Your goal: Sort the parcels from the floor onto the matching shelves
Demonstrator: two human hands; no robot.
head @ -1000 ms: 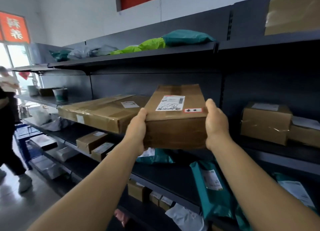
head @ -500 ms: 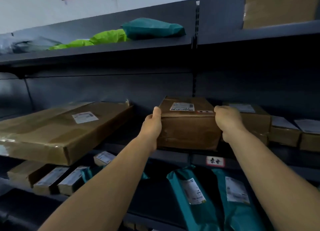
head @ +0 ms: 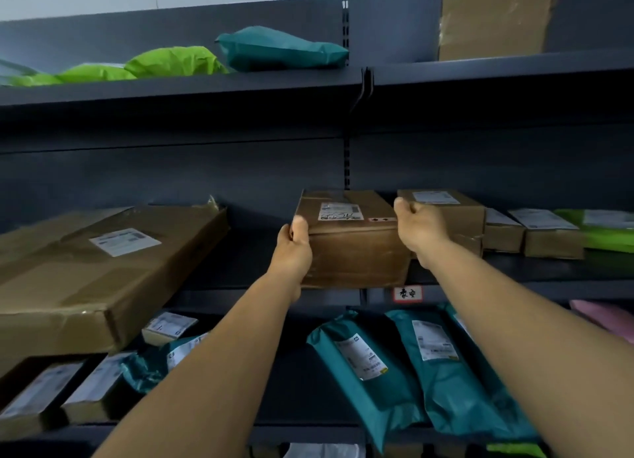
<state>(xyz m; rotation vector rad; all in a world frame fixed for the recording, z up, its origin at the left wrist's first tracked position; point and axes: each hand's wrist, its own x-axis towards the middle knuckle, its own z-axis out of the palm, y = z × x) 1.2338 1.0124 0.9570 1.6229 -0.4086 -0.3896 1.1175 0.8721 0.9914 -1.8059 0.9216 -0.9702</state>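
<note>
A brown cardboard parcel (head: 353, 248) with a white label on top rests on the middle dark shelf (head: 549, 268), its front edge over the shelf lip. My left hand (head: 293, 248) grips its left side, thumb on the top edge. My right hand (head: 420, 227) is at its right top corner with fingers curled, between this parcel and the brown box (head: 456, 210) beside it. A small red-framed label (head: 407, 293) is stuck on the shelf lip below.
A large flat carton (head: 99, 268) lies on the same shelf to the left. Smaller boxes (head: 549, 234) sit to the right. Teal mailer bags (head: 442, 365) fill the shelf below. Green and teal bags (head: 274, 50) and a carton (head: 494, 18) sit on the top shelf.
The parcel went from held in the air in front of the shelves to resting on the middle shelf. My view moved closer and to the right; both hands stayed on the box.
</note>
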